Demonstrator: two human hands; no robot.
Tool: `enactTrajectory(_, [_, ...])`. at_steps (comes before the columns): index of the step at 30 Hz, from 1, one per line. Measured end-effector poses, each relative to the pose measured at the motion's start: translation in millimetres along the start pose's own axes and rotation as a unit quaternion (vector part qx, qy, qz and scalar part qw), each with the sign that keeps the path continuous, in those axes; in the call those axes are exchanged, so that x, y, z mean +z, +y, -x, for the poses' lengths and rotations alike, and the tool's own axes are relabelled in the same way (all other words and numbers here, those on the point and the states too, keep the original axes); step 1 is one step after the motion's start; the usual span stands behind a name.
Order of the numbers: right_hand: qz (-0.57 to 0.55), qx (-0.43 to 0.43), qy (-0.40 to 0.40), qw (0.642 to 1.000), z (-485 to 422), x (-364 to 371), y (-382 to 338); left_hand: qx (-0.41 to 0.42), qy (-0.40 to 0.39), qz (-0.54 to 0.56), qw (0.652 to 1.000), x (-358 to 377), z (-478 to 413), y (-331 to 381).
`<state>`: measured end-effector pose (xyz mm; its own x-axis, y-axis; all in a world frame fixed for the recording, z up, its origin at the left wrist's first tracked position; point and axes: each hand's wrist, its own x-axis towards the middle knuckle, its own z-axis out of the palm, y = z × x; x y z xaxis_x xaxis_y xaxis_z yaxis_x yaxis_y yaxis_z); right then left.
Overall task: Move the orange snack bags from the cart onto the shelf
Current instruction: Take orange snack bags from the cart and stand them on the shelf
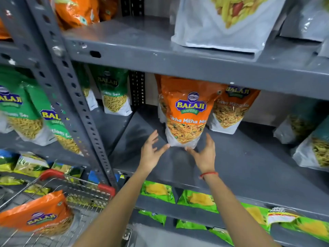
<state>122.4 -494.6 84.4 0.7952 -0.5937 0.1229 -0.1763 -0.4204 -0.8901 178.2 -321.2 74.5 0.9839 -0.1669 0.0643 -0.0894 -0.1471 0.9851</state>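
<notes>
An orange Balaji snack bag stands upright on the grey middle shelf. Behind it to the right stands a second orange bag. My left hand is open just left of the front bag's base, fingers spread, thumb near its lower corner. My right hand is open at the base's right side, its fingertips touching or almost touching the bag. Neither hand grips it. Another orange bag lies in the wire cart at the lower left.
Green Balaji bags fill the left bay, behind a grey perforated upright. A white pouch sits on the upper shelf. Pale bags stand at the right of the middle shelf. Green packets line the lower shelf.
</notes>
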Motion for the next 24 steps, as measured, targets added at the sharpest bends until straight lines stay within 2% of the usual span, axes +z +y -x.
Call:
enactTrajectory(2, [-0.020, -0.044, 0.039, 0.998, 38, 13, -9, 0.015, 0.021, -0.010, 1.000, -26, 32, -7])
enactTrajectory(4, [-0.031, -0.093, 0.017, 0.995, 76, 34, -22, 0.006, 0.040, -0.025, 0.999, -57, 64, -18])
enactTrajectory(8, [-0.044, -0.151, -0.168, 0.973, 139, 95, -53, -0.056, 0.104, -0.031, 0.993, -138, 119, -51])
enactTrajectory(15, [0.078, -0.175, -0.438, 0.878, 211, 217, -85, -0.152, 0.269, -0.111, 0.944, -276, 188, -129])
enactTrajectory(20, [0.150, -0.180, -0.476, 0.847, 227, 281, -105, -0.233, 0.300, -0.151, 0.913, -333, 210, -176])
enactTrajectory(23, [0.195, -0.206, -0.513, 0.810, 229, 318, -110, -0.267, 0.291, -0.164, 0.904, -352, 210, -198])
enactTrajectory(24, [0.248, -0.219, -0.514, 0.792, 227, 324, -105, -0.273, 0.283, -0.158, 0.906, -355, 207, -202])
